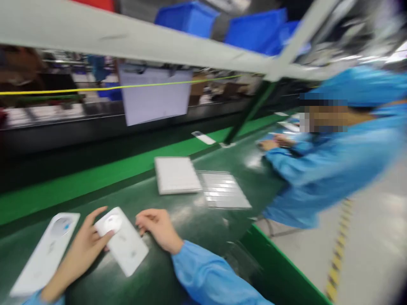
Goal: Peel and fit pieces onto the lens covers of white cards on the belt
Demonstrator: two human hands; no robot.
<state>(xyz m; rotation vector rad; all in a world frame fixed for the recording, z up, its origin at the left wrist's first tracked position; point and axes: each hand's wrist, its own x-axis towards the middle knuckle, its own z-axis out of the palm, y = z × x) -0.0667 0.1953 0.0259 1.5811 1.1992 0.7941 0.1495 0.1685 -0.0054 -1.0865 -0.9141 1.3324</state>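
My left hand (pixel 78 250) pinches a white plastic panel (pixel 127 250) steady; right hand (pixel 158 228) sits apart at its edge, grip unclear.

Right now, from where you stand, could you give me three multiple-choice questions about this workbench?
1. Where is the other worker?
A) Beside the right side of the bench
B) Behind the hanging paper
C) Under the bench

2. What colour are the bins above the bench?
A) Red
B) Yellow
C) Blue

3. What is the left hand doing?
A) Gripping a bin
B) Resting on a white panel
C) Hanging in the air

1: A, the worker appears at the bench's right side.
2: C, the bins show blue.
3: B, its fingers lie on the panel.
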